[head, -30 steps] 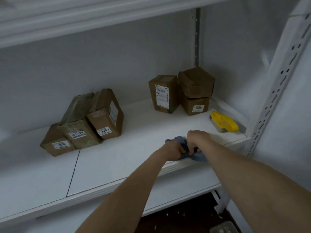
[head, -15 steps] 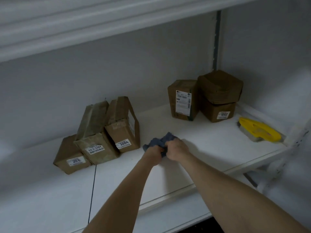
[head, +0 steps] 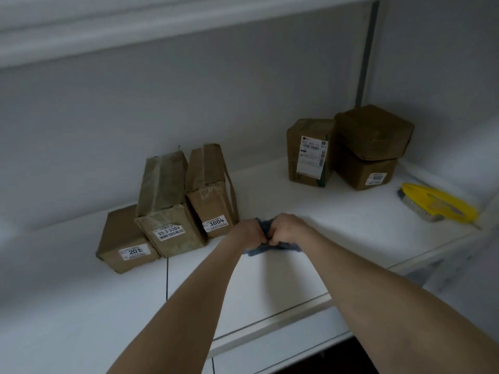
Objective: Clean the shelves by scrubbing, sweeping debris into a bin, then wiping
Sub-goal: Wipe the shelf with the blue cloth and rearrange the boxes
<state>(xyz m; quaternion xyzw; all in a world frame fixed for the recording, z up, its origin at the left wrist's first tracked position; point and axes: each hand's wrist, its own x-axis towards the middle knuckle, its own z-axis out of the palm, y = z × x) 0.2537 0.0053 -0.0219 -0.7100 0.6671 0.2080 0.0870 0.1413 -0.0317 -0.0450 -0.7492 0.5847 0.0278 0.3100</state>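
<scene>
A crumpled blue cloth (head: 266, 248) lies on the white shelf (head: 337, 233), bunched between my two hands. My left hand (head: 247, 233) grips its left side with curled fingers. My right hand (head: 287, 230) grips its right side, knuckles touching the left hand. Most of the cloth is hidden under my hands; only its upper tip and lower edge show. A yellow scrubbing brush (head: 438, 205) lies on the shelf at the far right, apart from both hands.
Three brown labelled parcels (head: 167, 211) lean together just left of my hands. Three more brown boxes (head: 348, 149) stand at the back right corner. An upper shelf (head: 135, 25) hangs overhead. A seam (head: 167, 276) splits the shelf panels.
Both hands have carried the cloth from the shelf's front right edge inward and leftward, close to the parcel marked 3004. The view has shifted left with them.
</scene>
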